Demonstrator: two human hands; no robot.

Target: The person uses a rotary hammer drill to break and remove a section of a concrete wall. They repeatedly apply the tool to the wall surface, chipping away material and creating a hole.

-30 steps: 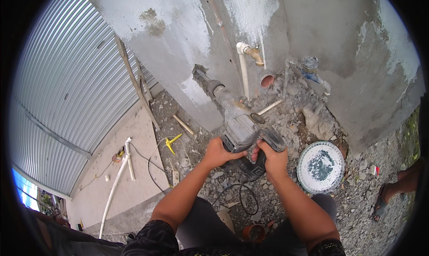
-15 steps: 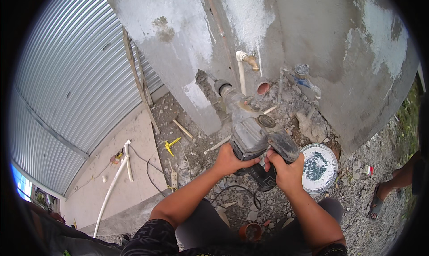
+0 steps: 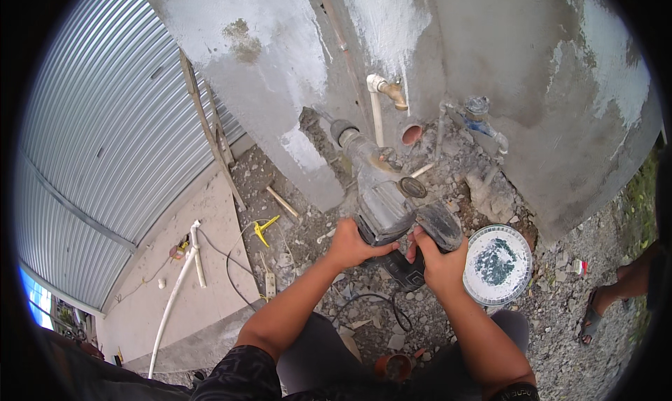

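Observation:
My left hand point(image 3: 353, 243) grips the side of a dusty grey electric demolition hammer point(image 3: 385, 206). My right hand point(image 3: 437, 257) is wrapped round its rear handle, at the right. The tool points up and away from me, its chisel point(image 3: 326, 119) at a chipped channel point(image 3: 308, 124) in the grey plastered wall point(image 3: 269, 86); the exact tip is hard to make out. A brass tap point(image 3: 392, 95) on white pipe, an open orange pipe end point(image 3: 411, 134) and a blue valve assembly point(image 3: 476, 124) stand at the wall, right of the tool.
Rubble covers the ground with a round white lid point(image 3: 523, 264), a yellow tool point(image 3: 263, 229) and cables. A pale board point(image 3: 224, 268) bearing white pipes point(image 3: 180, 278) lies left, beside corrugated sheeting point(image 3: 91, 142). Another person's sandalled foot point(image 3: 591, 310) is at the right.
Both hands and the hammer shifted a little to the right, then slightly back left. The grip looks the same, and the chisel stays at the channel. The view has moved slightly.

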